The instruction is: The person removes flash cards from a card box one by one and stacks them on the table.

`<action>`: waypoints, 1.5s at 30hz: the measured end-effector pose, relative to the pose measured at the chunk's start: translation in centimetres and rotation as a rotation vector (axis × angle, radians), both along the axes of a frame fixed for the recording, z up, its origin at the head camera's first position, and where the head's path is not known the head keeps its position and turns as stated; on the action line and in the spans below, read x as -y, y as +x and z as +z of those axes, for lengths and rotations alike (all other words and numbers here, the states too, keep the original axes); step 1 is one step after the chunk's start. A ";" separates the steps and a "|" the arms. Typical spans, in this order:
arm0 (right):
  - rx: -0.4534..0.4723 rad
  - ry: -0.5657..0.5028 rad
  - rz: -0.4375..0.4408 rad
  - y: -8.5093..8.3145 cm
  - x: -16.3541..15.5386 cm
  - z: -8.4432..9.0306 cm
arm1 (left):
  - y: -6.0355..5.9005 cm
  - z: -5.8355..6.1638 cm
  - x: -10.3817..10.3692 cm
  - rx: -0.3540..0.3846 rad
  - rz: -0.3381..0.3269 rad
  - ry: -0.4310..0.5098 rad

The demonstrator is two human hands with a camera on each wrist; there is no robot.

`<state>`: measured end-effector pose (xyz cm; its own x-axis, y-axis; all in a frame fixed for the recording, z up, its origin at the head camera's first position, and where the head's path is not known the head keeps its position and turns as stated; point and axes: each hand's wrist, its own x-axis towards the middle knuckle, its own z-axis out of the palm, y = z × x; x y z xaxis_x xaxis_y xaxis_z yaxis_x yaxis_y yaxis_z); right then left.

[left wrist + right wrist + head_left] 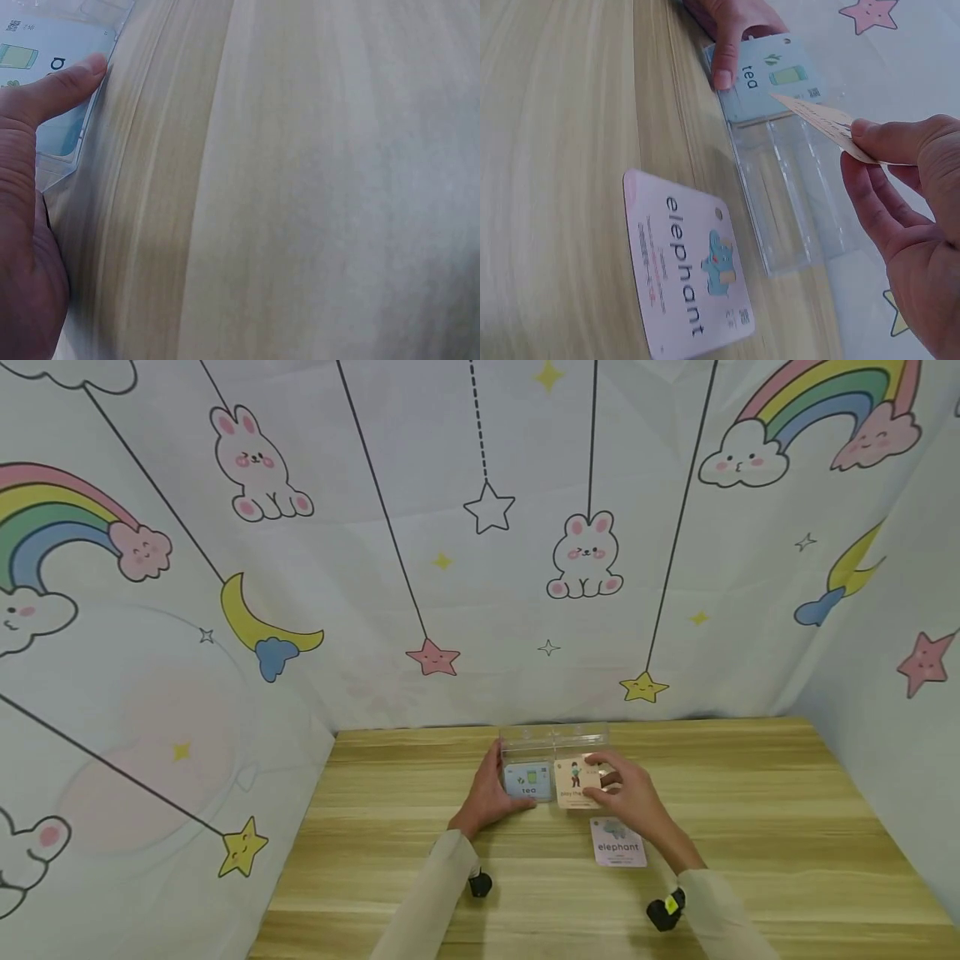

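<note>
A clear plastic box (517, 745) with two compartments lies on the table. My left hand (487, 795) grips its left end, with the thumb (79, 77) over the front edge. In the left compartment sits a blue flashcard (528, 783) reading "tea". Between thumb and fingers, my right hand (628, 793) pinches a peach flashcard (821, 126) with a small figure and the words "play the". The right wrist view has this card tilted above the box, whose right compartment (769, 172) shows bare. A pink "elephant" flashcard (686, 262) lies face up in front of the box.
The wood-grain table (390, 802) runs back to a white printed cloth (480, 593) close behind the box. More cloth hangs at both sides. Black wrist cameras (480, 883) sit below each hand.
</note>
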<state>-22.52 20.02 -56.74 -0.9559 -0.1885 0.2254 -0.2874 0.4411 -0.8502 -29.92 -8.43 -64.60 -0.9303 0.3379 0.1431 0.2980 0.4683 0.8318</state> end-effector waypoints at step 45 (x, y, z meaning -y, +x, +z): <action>0.151 0.114 -0.021 5.2 -5.5 -4.2 | 0.1 0.3 0.0 0.026 -0.005 0.008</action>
